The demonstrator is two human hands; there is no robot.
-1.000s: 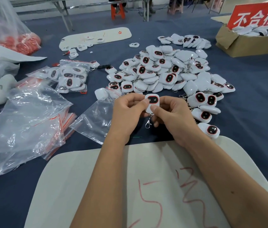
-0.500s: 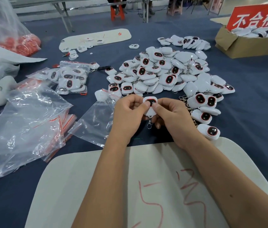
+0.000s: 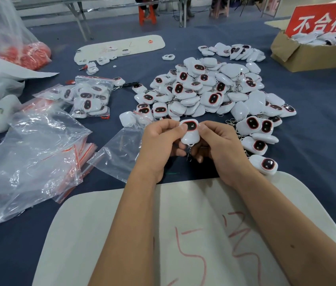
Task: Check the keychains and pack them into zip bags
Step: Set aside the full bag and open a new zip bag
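Both hands hold 1 white keychain (image 3: 189, 132) above the blue worktop (image 3: 317, 129), just before the pile (image 3: 208, 89). The left hand (image 3: 159, 143) and right hand (image 3: 222, 147) pinch its sides, fingers curled. Its long axis runs toward and away from the person, dark face up, clip end hanging nearest the person.

Both forearms extended forward, left hand (image 3: 160, 142) and right hand (image 3: 217, 144) together, fingers curled, thumbs pinching a keychain (image 3: 190, 132).
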